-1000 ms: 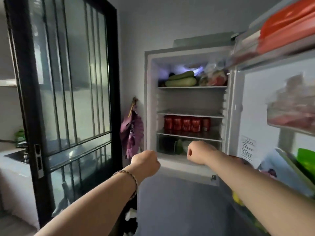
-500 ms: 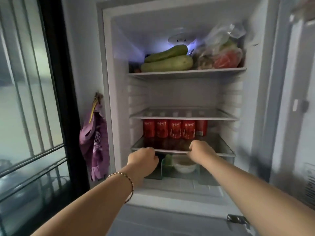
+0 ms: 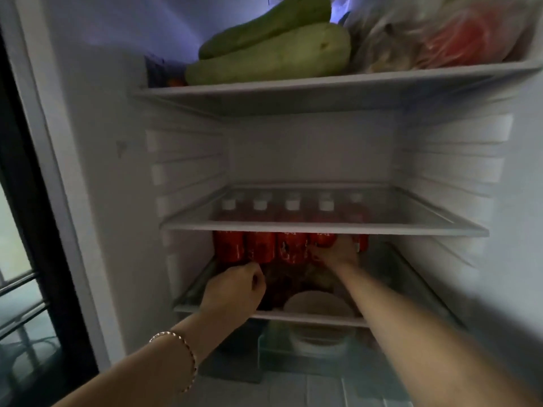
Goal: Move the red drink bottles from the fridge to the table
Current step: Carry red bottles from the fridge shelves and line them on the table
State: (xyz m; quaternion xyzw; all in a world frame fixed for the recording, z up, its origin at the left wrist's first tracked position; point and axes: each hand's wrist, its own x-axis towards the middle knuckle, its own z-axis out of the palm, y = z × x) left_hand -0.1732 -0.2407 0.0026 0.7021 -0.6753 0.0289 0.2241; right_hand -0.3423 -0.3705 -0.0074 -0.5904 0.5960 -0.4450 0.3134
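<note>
The red drink bottles (image 3: 260,249) stand upright in a tight row inside the fridge, five across the front as far as I can count, on a glass shelf (image 3: 308,317). My right hand (image 3: 338,255) reaches into the row, and its fingers wrap around the fourth bottle (image 3: 323,239) from the left, covering its lower half. The fifth bottle shows just past my knuckles. My left hand (image 3: 233,289) sits just in front of the row, below the second bottle, with its fingers curled into a loose fist that holds nothing. I cannot tell whether the knuckles touch the bottle's base. A thin bracelet (image 3: 188,356) circles that wrist. Directly above the row lies a second glass shelf (image 3: 323,227), and the bottles' white caps (image 3: 292,204) show through it. Below the row, seen through the glass they stand on, is a pale round bowl (image 3: 318,304). High above the row, the top shelf carries two green gourds (image 3: 270,60) stacked one on the other and a crumpled plastic bag (image 3: 435,39) with something red inside. Far left of the row runs a black-framed glass door (image 3: 26,230).
</note>
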